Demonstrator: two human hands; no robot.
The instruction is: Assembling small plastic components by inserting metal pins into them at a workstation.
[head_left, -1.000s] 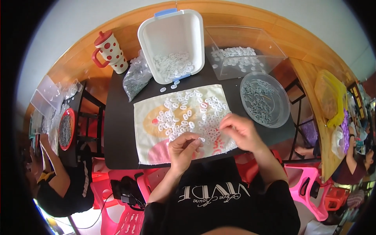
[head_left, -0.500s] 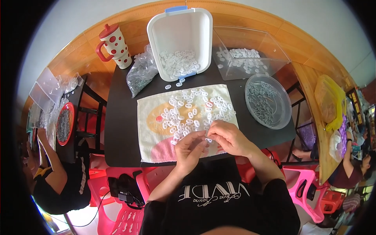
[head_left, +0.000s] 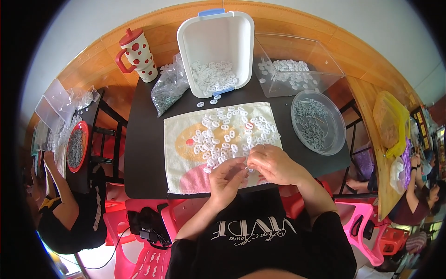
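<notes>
Here, the left hand (head_left: 226,183) and right hand (head_left: 273,163) bring curled fingertips together over the near edge of the towel (head_left: 173,156); I cannot tell what they pinch. White pieces (head_left: 234,148) lie rightward of its middle, probably for easy reach.
</notes>
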